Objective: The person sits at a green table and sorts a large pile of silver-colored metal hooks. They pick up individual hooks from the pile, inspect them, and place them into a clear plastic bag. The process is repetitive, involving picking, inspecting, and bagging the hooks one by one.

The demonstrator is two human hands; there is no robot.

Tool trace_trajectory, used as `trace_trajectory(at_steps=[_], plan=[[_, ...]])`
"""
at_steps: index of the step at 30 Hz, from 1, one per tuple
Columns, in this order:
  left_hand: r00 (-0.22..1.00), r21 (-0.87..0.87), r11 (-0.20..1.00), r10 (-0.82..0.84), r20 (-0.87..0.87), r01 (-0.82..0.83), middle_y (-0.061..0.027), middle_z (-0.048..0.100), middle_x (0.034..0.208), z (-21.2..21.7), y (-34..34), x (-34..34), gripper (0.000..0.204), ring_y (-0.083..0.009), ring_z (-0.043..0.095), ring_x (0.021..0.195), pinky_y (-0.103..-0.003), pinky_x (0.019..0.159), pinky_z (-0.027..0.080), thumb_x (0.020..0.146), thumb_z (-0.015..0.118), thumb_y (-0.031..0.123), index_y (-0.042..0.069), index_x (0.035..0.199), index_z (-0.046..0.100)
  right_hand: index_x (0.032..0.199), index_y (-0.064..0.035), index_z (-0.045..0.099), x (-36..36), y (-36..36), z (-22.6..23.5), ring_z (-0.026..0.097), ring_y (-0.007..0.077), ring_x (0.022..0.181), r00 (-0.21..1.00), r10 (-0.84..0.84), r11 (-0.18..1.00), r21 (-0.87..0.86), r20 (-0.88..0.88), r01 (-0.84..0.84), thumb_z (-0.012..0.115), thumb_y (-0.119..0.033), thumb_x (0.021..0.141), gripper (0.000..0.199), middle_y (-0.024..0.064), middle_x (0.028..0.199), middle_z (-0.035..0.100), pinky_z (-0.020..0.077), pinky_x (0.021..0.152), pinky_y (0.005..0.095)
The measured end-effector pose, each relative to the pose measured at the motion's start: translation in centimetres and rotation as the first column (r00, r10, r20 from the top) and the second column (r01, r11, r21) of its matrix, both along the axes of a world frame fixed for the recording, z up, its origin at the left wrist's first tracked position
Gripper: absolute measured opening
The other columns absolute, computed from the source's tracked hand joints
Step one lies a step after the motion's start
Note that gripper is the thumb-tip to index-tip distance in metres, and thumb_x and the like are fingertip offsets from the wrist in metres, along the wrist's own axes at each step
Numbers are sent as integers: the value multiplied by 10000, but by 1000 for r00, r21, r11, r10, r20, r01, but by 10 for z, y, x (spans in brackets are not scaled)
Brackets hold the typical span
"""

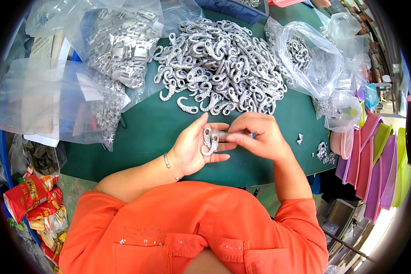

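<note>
My left hand [192,147] is turned palm up with its fingers spread. It holds two silver textured metal hooks [210,141] that lie against the palm and finger bases. My right hand [259,136] comes in from the right, thumb and fingers pinched together close to the left fingertips. Something small and blurred lies between the hands; its kind cannot be made out. Beyond the hands rises a large heap of the same hooks [223,64]. One loose hook [187,106] lies at the heap's near edge.
Plastic bags of flat metal parts [123,50] and small star-like parts [107,109] lie at left. A clear bag [313,59] holds more parts at right. Small pieces [324,154] lie on the green table [150,123]. Colored plastic baskets [374,160] stand right of it.
</note>
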State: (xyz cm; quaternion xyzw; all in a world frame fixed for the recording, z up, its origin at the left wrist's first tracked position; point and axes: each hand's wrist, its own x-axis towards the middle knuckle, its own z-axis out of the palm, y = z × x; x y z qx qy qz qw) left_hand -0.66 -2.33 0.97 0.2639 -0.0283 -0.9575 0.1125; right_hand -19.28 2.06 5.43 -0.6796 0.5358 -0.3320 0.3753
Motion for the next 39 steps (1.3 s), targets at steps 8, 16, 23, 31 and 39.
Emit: trace_trajectory(at_steps=[8,16,23,31,39], plan=[[999,-17,999,-41,17,41,-72,616,843,-18,0,6,389,-175,597,749,-261,482,437,954,393,399,60,967,584,815,-48,595,-4,-30,-42,514,293,790,712,-466,857,-468,-525,216,721,-158,695,205,91,839,529,409,682,395],[1000,1,1000,-22,-4,22,-73,621,847,-21,1,6,407,-182,606,754,-273,493,453,946,403,417,56,970,589,853,-2,612,-11,-22,-7,513,54,564,807,-561,821,254,187,511,574,-133,899,144,-2,643,573,417,510,215],[997,-11,1000,-23,69,24,-84,622,866,-2,-1,3,439,-189,609,766,-277,488,460,943,392,434,42,1005,578,840,-2,639,0,-2,3,560,97,598,955,-272,962,66,116,266,600,-94,867,104,39,694,628,434,527,229],[1000,-16,1000,-6,17,6,-85,620,863,-15,1,6,385,-183,607,772,-247,455,412,937,420,408,62,973,586,820,-44,591,-11,-8,-24,542,301,799,654,-429,902,-338,-623,270,709,-155,709,196,92,830,543,444,681,405],[999,-3,1000,-2,42,2,-86,619,858,-14,1,6,366,-186,608,776,-255,466,429,927,449,398,61,945,590,831,-40,605,-14,-8,-36,544,297,811,649,-497,843,-498,-576,203,700,-130,717,173,88,863,558,438,689,397]])
